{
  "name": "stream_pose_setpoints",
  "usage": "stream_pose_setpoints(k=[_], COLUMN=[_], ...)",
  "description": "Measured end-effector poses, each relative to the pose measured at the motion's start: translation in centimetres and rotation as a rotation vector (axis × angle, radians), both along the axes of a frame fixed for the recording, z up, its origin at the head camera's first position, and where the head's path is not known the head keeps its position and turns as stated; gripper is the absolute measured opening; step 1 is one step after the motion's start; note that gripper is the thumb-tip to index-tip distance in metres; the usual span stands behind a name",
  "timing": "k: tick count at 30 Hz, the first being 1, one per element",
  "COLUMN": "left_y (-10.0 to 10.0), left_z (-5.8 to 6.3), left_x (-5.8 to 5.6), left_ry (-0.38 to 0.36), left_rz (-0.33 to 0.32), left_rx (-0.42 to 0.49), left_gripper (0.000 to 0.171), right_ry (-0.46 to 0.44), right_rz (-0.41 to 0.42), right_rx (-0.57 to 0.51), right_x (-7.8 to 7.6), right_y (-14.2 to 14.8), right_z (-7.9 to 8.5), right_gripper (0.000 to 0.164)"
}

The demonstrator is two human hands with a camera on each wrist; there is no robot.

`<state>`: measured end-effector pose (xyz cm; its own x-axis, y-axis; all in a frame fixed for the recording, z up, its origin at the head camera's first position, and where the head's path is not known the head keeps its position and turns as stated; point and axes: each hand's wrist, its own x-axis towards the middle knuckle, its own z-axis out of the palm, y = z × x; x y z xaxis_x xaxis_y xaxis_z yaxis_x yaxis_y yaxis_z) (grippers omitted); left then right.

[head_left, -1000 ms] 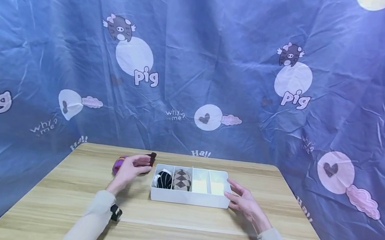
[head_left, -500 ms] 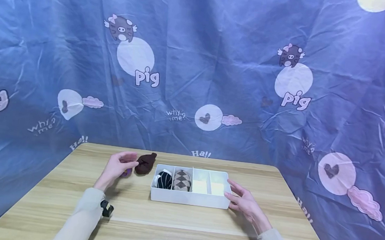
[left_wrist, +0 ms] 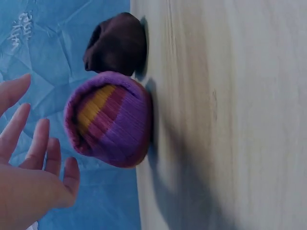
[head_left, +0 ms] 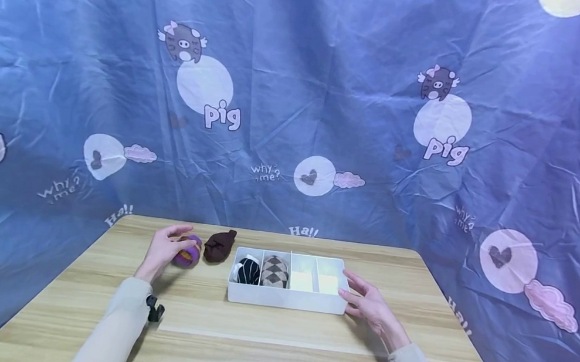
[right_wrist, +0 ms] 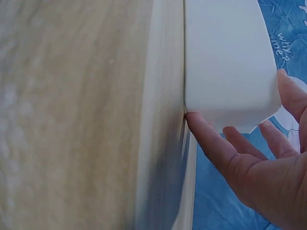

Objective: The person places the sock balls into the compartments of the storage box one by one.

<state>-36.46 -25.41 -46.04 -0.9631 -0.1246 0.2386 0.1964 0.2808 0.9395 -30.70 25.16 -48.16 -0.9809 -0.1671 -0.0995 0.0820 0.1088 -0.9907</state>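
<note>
A rolled purple sock with orange and red stripes (left_wrist: 115, 117) sits on the table. My left hand (head_left: 163, 250) is beside it with fingers spread, and in the left wrist view a gap shows between fingers and sock. Just beyond lies a dark brown bundled sock (head_left: 219, 246). My right hand (head_left: 370, 302) touches the right end of a white divided box (head_left: 285, 299) with extended, spread fingers. Inside the box, a black sock with white stripes (head_left: 247, 271) fills the leftmost compartment. A brown argyle sock (head_left: 275, 272) occupies the one beside it.
The two right-hand compartments (head_left: 329, 282) of the box show bare white floors. A light wooden table (head_left: 271, 356) carries everything. Behind its far edge hangs a blue cloth (head_left: 288, 98) printed with pigs. Each wrist wears a small black camera (head_left: 155, 309).
My left hand has moved left, away from the brown sock and over to the purple striped one. The brown sock is now uncovered. My right hand and the box have stayed put.
</note>
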Motion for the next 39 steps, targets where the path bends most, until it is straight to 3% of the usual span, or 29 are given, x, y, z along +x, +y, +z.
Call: stream_pose_setpoints(k=[12, 20, 27, 34, 39], left_y=[-0.5, -0.2, -0.4, -1.1, -1.4], left_z=[-1.0, -1.6, -2.0, -2.0, -1.9], left_x=[-1.3, -1.4, -1.2, -1.1, -0.7], left_ry=[-0.112, -0.137, -0.212, -0.195, -0.183], left_rz=[-0.047, -0.117, -0.092, -0.098, -0.079], left_rx=[-0.055, -0.016, 0.035, -0.101, -0.134], left_gripper=[0.066, 0.068, 0.068, 0.067, 0.065], right_ry=[0.007, 0.015, 0.016, 0.009, 0.001], right_rz=[-0.015, -0.021, -0.013, -0.024, -0.020], right_rx=[0.035, 0.028, 0.013, 0.018, 0.011], right_x=[-0.1, -0.3, -0.4, -0.2, -0.2], right_y=[0.0, 0.0, 0.1, 0.1, 0.0], right_z=[-0.2, -0.5, -0.6, -0.3, -0.1], right_gripper=[0.070, 0.069, 0.070, 0.070, 0.070])
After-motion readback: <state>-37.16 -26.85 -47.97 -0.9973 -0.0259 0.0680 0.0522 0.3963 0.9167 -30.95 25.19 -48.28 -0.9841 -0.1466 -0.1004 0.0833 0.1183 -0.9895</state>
